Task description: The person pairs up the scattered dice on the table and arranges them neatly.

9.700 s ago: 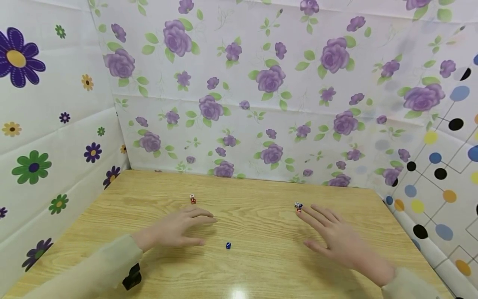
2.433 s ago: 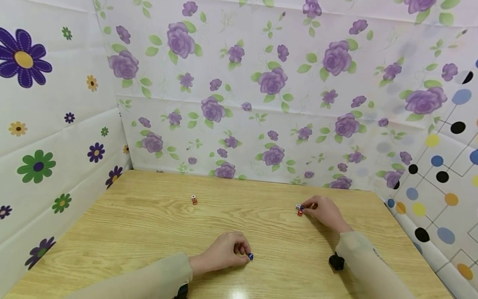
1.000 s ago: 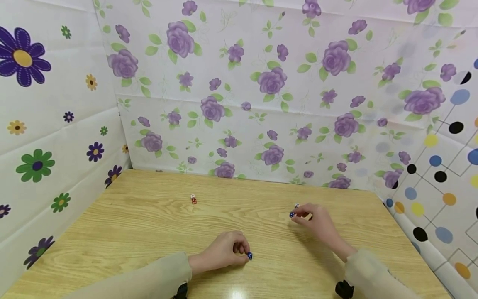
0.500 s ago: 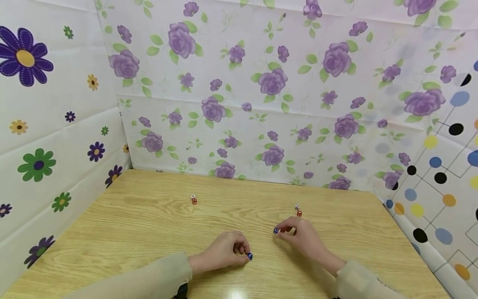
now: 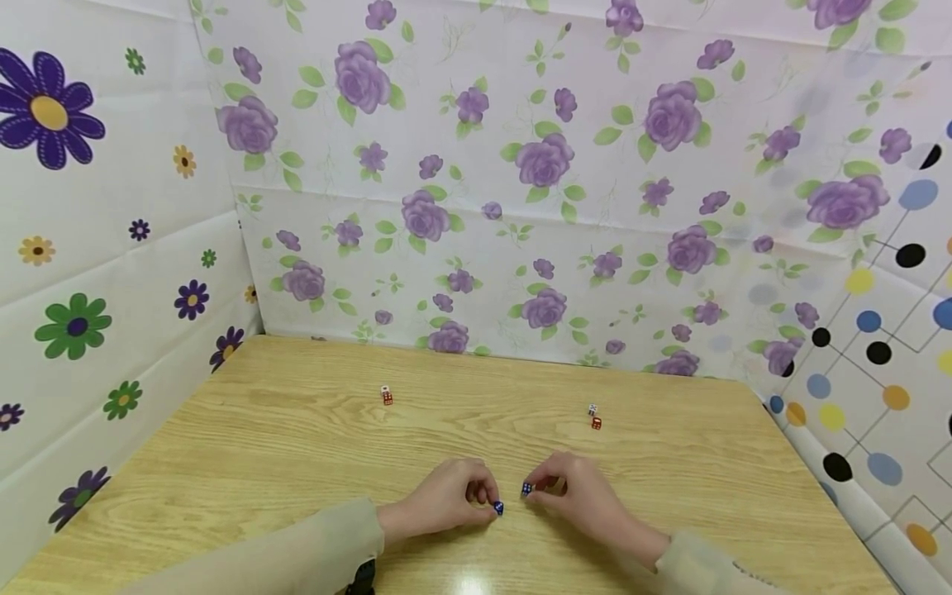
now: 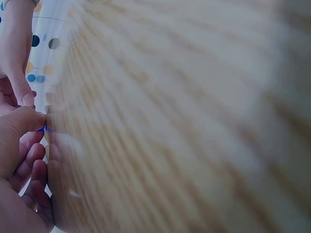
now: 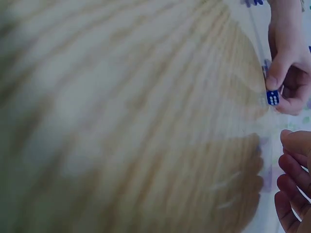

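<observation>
We see the left hand with its fingers pinching a blue die over the near middle of the bench. The right hand grips a second blue die between its fingers, near the first but apart. Farther back we find a white die and red die at right, and another white die and red die at left.

Purple rose-printed cloth hangs behind a wooden table.
</observation>
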### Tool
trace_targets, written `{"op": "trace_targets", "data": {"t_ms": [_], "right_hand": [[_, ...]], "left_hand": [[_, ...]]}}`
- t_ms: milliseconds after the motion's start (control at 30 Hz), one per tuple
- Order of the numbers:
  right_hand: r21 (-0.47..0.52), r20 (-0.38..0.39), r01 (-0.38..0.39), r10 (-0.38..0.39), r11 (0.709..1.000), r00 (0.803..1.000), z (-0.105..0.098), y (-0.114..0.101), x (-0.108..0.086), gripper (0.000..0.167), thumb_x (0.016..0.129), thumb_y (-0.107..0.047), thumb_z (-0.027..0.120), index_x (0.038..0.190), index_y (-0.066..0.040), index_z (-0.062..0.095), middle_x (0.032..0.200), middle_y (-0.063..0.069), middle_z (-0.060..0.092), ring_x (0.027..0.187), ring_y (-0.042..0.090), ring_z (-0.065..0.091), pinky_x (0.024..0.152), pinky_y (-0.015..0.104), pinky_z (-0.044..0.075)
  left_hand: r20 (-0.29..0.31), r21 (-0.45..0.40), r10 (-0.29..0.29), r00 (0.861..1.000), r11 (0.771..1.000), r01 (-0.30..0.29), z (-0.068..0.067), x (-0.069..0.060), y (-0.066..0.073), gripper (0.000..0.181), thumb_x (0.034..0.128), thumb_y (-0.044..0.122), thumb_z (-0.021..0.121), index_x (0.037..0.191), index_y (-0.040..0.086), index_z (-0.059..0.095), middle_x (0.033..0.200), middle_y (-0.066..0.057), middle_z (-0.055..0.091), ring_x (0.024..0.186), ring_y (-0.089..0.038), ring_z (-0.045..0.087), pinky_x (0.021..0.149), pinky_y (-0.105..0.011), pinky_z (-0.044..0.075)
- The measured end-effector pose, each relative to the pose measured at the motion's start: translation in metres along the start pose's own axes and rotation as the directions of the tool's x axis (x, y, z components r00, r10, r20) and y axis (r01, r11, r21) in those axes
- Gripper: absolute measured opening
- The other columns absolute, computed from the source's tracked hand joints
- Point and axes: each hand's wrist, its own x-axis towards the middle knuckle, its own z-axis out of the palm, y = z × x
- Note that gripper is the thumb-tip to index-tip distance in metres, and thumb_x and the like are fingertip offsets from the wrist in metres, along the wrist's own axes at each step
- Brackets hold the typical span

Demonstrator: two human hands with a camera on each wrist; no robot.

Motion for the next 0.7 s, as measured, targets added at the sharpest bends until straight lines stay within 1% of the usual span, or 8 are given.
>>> {"op": "trace_targets", "data": {"t_ms": [133,333,500,700], "right_hand": [[0.021,0.015,0.013,-0.014,1.0,1.0,0.004,-0.002,-0.003,0.008,0.084,-0.026,0.078,0.092,-0.025,0.076,0.087,-0.013,0.069,0.078,-0.003,0.059,0.066,0.019,0.049],[0.048,0.025,0.022,-0.023,0.999,0.999,0.01,-0.004,-0.006,0.007,0.084,-0.025,0.079,0.091,-0.026,0.076,0.087,-0.013,0.069,0.081,0.001,0.06,0.068,0.02,0.049],[0.041,0.037,0.022,-0.024,0.999,0.999,0.013,-0.006,-0.006,0.007,0.084,-0.024,0.079,0.09,-0.025,0.077,0.086,-0.013,0.068,0.082,0.002,0.059,0.07,0.019,0.047],[0.018,0.046,-0.002,0.001,1.0,0.999,0.013,-0.009,-0.007,0.007,0.084,-0.025,0.079,0.09,-0.027,0.076,0.084,-0.014,0.065,0.081,0.003,0.054,0.069,0.019,0.043]], "left_hand": [[0.0,0.009,0.003,1.0,1.0,-0.003,0.001,0.0,-0.001,0.007,0.0828,0.014,0.078,0.084,0.017,0.072,0.08,0.002,0.063,0.064,0.002,0.048,0.061,-0.014,0.041],[-0.004,0.016,0.006,1.0,1.0,-0.006,0.001,0.001,-0.001,0.007,0.0824,0.014,0.078,0.083,0.018,0.072,0.08,0.002,0.063,0.065,0.002,0.048,0.061,-0.014,0.042],[-0.002,0.018,0.003,1.0,1.0,-0.003,0.001,0.0,0.0,0.008,0.0822,0.014,0.078,0.084,0.018,0.071,0.08,0.003,0.062,0.065,0.001,0.049,0.062,-0.014,0.042],[-0.003,0.017,-0.002,1.0,1.0,0.002,0.0,0.0,0.001,0.008,0.0826,0.014,0.078,0.084,0.018,0.071,0.08,0.002,0.062,0.066,0.0,0.05,0.062,-0.015,0.043]]}}
